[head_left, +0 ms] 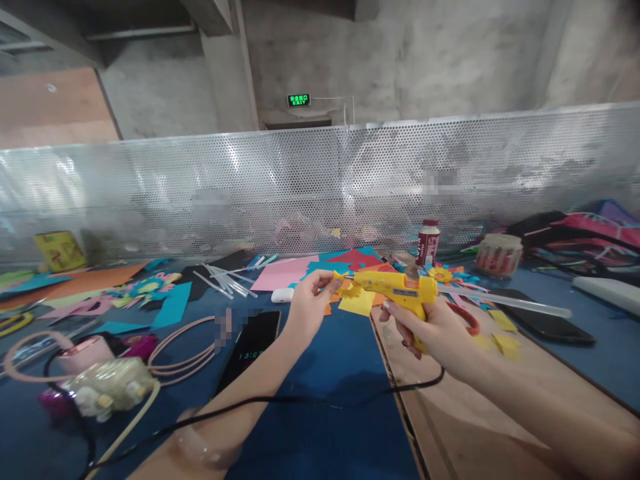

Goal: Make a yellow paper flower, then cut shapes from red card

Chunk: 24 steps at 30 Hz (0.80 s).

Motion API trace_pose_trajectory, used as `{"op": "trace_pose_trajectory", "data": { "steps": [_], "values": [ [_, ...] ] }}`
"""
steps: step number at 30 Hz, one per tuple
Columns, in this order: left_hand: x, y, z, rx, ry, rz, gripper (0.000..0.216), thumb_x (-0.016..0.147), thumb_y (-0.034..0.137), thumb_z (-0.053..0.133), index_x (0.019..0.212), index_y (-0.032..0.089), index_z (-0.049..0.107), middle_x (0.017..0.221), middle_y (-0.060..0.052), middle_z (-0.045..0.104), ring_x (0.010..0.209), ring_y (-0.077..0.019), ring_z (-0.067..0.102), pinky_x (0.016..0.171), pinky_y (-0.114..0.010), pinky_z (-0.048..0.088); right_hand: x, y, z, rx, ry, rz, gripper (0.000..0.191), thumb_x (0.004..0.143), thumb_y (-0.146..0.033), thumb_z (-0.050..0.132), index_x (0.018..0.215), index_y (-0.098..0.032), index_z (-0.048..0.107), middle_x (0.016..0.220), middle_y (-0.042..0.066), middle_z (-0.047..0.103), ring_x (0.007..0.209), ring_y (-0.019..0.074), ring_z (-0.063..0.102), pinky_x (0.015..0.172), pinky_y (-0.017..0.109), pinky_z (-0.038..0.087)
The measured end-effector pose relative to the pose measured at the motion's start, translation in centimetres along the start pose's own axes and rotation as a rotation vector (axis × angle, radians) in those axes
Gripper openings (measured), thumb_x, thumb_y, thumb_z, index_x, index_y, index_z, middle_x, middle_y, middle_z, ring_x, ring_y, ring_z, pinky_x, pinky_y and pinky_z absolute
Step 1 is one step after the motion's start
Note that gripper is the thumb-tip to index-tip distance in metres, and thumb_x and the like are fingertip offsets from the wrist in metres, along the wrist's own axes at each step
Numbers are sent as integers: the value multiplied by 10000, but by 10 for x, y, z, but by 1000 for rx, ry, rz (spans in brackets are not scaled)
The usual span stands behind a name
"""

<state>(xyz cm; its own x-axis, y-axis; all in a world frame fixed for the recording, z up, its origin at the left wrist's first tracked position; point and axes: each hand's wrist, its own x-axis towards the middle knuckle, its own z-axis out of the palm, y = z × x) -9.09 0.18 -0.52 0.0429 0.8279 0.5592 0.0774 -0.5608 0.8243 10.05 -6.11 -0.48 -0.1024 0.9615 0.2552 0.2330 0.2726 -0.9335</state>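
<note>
One long perforated metal screen [320, 193] stands across the back of the blue desk [320, 353], with a tan board [450, 413] lying over part of the surface at the right. Coloured paper spreads along the far side, including a pink sheet [283, 275] and a blue sheet [173, 303]. A yellow glue gun [387, 285] is raised above the near edge of these papers, its nozzle toward the left. The right hand [425, 325] is wrapped around its handle, while the left hand [314, 300] meets it with thumb and fingers pinched together on a yellow paper piece [350, 292]. That piece is right at the nozzle — whether the two touch, I cannot tell. A black cord [417, 387] leaves the bottom of the handle and passes over the left forearm toward the lower left.

One phone [253, 350] with lit clock digits lies beside the left forearm; a black device [545, 320] lies at the right. Farther back are a yellow tin [60, 250] at far left, a jar [499, 255] and a red-capped bottle [429, 243]. Smaller again: a white case [283, 295] just beside the left hand, and a clear glue stick [520, 303] jutting from the gun's rear — longer than the rest, but thin.
</note>
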Motion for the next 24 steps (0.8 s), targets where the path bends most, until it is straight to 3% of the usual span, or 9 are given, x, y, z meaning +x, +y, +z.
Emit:
{"op": "trace_pose_trajectory", "data": {
  "steps": [8,24],
  "values": [
    [0,3,-1,52,2,33,202,722,352,611,819,175,608,833,-43,647,811,-169,594,734,-289,468,0,4,-1,-107,46,-11,367,777,-507,495,649,-167,547,391,-53,409,335,89,427,344,197,356],
    [-2,9,0,42,35,27,186,719,335,615,811,173,611,817,-46,650,782,-174,601,745,-310,472,-2,9,-1,-155,88,-42,365,772,-525,491,660,-177,499,447,-31,467,364,94,439,352,204,356]
  ]
}}
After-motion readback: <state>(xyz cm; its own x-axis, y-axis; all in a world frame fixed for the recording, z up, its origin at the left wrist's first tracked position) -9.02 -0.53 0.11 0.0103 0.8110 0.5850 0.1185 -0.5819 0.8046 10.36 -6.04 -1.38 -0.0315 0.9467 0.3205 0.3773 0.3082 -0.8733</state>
